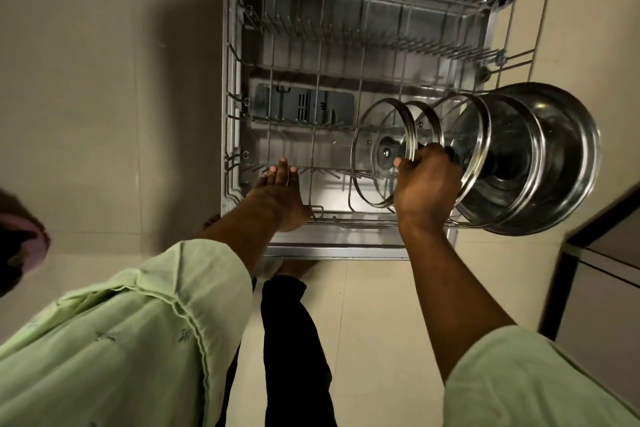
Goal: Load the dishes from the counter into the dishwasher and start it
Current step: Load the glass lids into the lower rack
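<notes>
Gripping the glass lid (370, 166) by its right rim, your right hand (424, 184) curls round the steel band — clear glass, dark knob, standing upright; left hand (280, 194) spread flat.

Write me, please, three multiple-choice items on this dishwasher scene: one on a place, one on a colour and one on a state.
1. On which side of the lower rack do the lids stand?
A) left B) right C) none stand in it
2. What colour are the sleeves?
A) light green B) red C) dark blue
3. How is the left hand?
A) gripping a lid B) clenched in a fist C) open, fingers straight

Answers:
1 B: they stand on edge by the right hand, which grips a glass lid by its rim.
2 A: both cuffs are pale green.
3 C: its fingers stretch over the rack's front and hold nothing.
</notes>
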Motion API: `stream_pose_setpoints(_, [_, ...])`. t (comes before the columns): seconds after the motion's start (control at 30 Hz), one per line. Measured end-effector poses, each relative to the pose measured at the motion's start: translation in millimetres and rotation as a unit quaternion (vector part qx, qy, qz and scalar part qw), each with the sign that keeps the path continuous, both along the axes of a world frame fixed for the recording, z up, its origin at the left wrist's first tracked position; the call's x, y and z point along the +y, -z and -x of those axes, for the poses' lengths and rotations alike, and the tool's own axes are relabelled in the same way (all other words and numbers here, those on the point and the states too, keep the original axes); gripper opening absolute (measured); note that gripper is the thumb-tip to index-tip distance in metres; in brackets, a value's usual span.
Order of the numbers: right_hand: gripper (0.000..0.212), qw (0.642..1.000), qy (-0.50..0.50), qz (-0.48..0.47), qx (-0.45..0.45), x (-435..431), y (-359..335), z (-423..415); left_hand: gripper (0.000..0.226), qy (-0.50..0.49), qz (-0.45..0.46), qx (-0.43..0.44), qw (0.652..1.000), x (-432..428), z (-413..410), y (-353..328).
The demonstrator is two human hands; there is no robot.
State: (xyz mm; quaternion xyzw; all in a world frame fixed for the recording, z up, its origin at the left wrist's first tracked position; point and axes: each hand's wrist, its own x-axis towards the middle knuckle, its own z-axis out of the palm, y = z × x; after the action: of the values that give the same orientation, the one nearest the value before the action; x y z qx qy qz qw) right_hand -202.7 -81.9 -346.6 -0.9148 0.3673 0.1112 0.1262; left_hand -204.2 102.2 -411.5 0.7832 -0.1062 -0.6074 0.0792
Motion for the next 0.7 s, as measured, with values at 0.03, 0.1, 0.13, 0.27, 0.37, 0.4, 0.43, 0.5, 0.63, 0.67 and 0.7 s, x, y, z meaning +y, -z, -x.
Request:
stream_pose_setpoints(0.03, [0.022,1.0,-0.001,0.0,-0.001,0,0,1,0.087,0.0,-0.001,-0.001,1.0,0,0,0])
stream_pose_setpoints(0.1, [0.022,1.0,-0.005,0.002,-0.007,1,1,3,0.086,0.0,0.0,-0.003,1.0,0,1,0])
stream_pose_setpoints(0.13, [0.022,1.0,-0.005,0.003,-0.012,3,0,5,0.086,0.001,0.0,-0.005,1.0,0,2,-1])
stream_pose_setpoints(0.27, [0.026,0.999,-0.012,0.02,-0.038,10,-7,11,0.082,0.023,0.009,-0.033,0.999,2,-1,-1])
stream_pose_setpoints(0.37, [0.033,0.995,-0.058,0.015,-0.079,21,-13,20,0.077,0.028,0.031,-0.072,0.997,9,-3,-7])
stream_pose_setpoints(0.4, [0.035,0.992,-0.09,0.005,-0.086,26,-15,24,0.076,0.03,0.038,-0.09,0.995,12,-3,-10])
stream_pose_setpoints(0.43, [0.036,0.989,-0.125,-0.007,-0.08,32,-15,28,0.074,0.032,0.045,-0.108,0.993,14,-2,-14])
stream_pose_setpoints(0.5, [0.041,0.981,-0.183,-0.037,-0.045,44,-19,37,0.072,0.035,0.049,-0.134,0.989,21,2,-25])
stream_pose_setpoints(0.63, [0.047,0.97,-0.234,-0.065,0.008,71,-34,51,0.071,0.019,0.048,-0.177,0.983,34,15,-56])
stream_pose_setpoints(0.67, [0.049,0.968,-0.241,-0.069,0.02,77,-40,53,0.071,0.015,0.046,-0.191,0.98,38,18,-65])
stream_pose_setpoints(0.7, [0.051,0.966,-0.245,-0.074,0.034,83,-45,54,0.071,0.012,0.041,-0.202,0.978,42,21,-75])
